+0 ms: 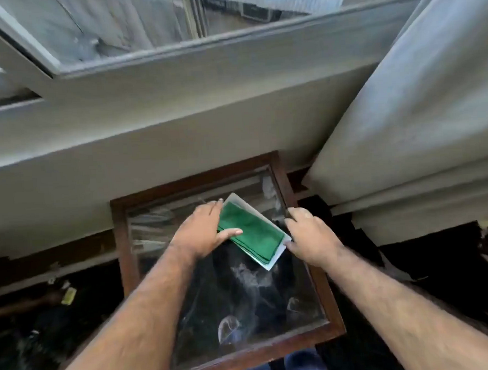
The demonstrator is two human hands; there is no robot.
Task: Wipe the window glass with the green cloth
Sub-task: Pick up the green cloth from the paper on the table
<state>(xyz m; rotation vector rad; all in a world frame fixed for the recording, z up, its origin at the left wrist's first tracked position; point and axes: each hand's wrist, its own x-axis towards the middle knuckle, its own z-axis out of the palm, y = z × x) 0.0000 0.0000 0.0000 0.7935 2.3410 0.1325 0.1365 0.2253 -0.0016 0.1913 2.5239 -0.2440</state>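
A folded green cloth (253, 235) lies in a shallow white tray (273, 264) that rests on a glass-topped brown wooden table (326, 282). My left hand (202, 230) lies over the cloth's left end, thumb on the green fabric, fingers reaching its far edge. My right hand (308, 235) grips the tray's right rim. The window glass (130, 23) sits above, behind a white frame, with an open sash at the top left.
A wide pale sill (175, 109) runs below the window. A grey-white curtain (417, 102) hangs at the right, down beside the table. Dark cluttered floor lies on both sides of the table. The glass top shows smudges and reflections.
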